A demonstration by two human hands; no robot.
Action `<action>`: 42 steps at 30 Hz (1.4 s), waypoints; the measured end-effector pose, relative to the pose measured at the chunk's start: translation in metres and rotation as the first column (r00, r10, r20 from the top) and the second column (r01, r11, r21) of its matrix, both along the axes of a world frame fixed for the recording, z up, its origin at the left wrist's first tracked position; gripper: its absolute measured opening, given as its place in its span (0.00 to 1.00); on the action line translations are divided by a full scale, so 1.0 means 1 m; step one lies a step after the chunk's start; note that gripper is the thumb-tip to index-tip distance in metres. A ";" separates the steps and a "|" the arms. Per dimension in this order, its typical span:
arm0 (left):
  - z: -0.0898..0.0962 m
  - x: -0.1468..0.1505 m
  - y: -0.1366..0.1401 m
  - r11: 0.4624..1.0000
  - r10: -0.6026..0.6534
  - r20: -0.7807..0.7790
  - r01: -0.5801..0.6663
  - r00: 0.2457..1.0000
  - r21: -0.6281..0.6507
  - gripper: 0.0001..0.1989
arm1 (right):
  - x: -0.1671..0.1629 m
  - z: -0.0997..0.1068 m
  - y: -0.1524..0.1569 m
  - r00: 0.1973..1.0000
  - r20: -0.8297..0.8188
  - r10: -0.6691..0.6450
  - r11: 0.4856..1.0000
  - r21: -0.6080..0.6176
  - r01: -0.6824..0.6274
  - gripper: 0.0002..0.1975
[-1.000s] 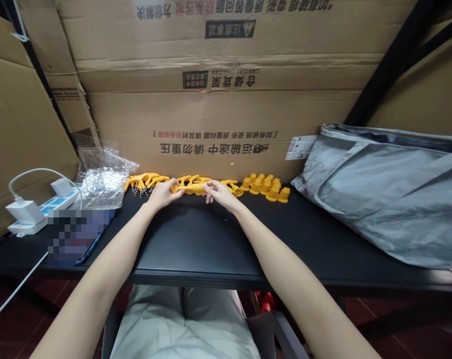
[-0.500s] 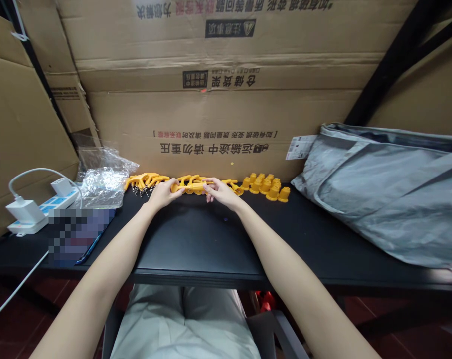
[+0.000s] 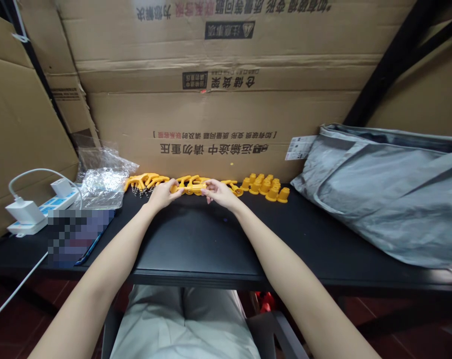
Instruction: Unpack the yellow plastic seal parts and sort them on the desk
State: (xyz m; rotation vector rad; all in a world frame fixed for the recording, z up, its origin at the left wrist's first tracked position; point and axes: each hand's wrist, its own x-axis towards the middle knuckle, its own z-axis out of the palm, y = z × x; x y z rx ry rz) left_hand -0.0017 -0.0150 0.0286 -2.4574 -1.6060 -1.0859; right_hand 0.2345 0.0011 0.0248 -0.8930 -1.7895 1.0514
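Note:
Between my two hands lies a yellow plastic piece [image 3: 194,189], stretched roughly level above the back of the black table. My left hand [image 3: 163,194] pinches its left end, and my right hand [image 3: 219,194] grips the right end with thumb and fingers. The fingers cover parts of it, so its exact kind cannot be made out. Behind it runs a row of other yellow branched pieces [image 3: 188,180]. To the left are yellow hand-shaped pieces [image 3: 145,178] with small metal chains [image 3: 140,191]. Several yellow cup-shaped bases [image 3: 272,188] stand right of my right hand.
Cardboard [image 3: 218,112] walls the back of the black table [image 3: 196,239]. At left are a clear plastic bag [image 3: 102,184], a white power strip [image 3: 57,205] with a charger and cable, and a flat dark item [image 3: 94,234], partly pixelated. A grey fabric bag [image 3: 390,194] fills the right side.
Almost nothing differs. My right fingers have shifted slightly on the yellow piece's right end; both hands keep their hold and place.

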 end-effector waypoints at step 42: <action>-0.002 0.011 -0.006 0.975 0.119 -0.121 -0.093 0.986 0.201 0.12 | -0.010 0.021 -0.022 0.976 -0.183 -0.120 0.967 -0.243 0.073 0.22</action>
